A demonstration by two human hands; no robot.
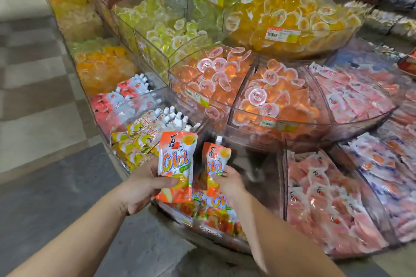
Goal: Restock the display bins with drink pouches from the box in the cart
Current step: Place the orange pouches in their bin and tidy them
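Note:
My left hand [144, 183] grips an orange-and-white drink pouch [176, 159] by its lower part, holding it upright over the front display bin [267, 177]. Just to the right, my right hand [229, 181] grips a second orange pouch [215, 159] with a white spout on top, also upright above the same clear bin. Several more orange pouches [209, 211] lie in the bin's bottom beneath both hands. The box and the cart are out of view.
A bin of yellow spouted pouches [144, 135] sits left of the hands and a red-and-white pouch bin [117, 99] behind it. Pink packets [326, 200] fill the bin at right. Clear tubs of jelly cups [265, 94] rise behind. Tiled floor [45, 130] lies at left.

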